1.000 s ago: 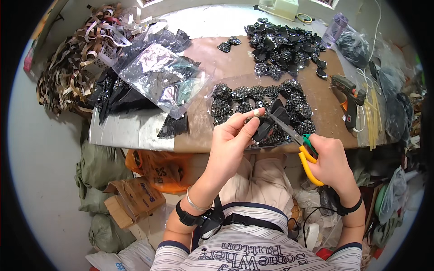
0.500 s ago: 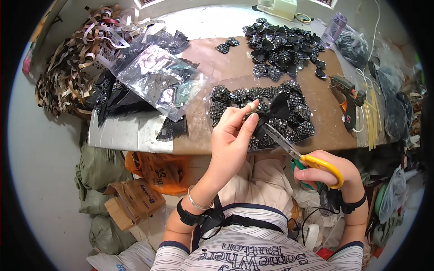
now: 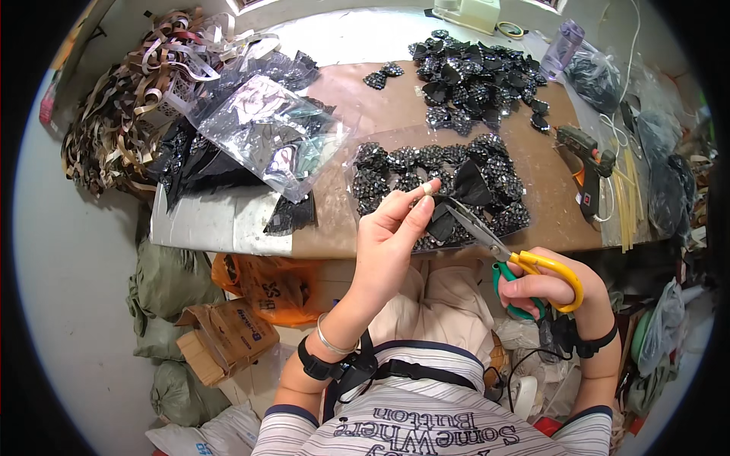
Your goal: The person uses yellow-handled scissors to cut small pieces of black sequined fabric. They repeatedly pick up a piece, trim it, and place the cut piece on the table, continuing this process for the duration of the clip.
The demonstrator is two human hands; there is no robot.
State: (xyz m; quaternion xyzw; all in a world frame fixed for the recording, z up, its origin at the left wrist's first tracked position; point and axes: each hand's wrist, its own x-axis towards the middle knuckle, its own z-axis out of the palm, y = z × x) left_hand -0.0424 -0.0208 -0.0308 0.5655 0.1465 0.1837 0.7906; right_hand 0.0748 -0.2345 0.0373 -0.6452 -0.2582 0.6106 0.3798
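My right hand grips a pair of scissors with one yellow and one green handle loop. The handles are spread, and the blades point up and left toward my other hand. Thumb and fingertips of my left hand pinch the end of a black fabric bow; its held part is covered by my fingers. The bow's tail lies right beside the blade tips. Below is a clear plastic sheet with several black beaded bows packed on it.
Loose black beaded bows pile up at the back. A glue gun and pale glue sticks lie at the right. Clear plastic bags cover black material at left, near tangled ribbons. A purple bottle stands back right.
The scissor handles have spread and the blades have parted, with my right hand shifting slightly. The bow has moved a little in my left hand's pinch.
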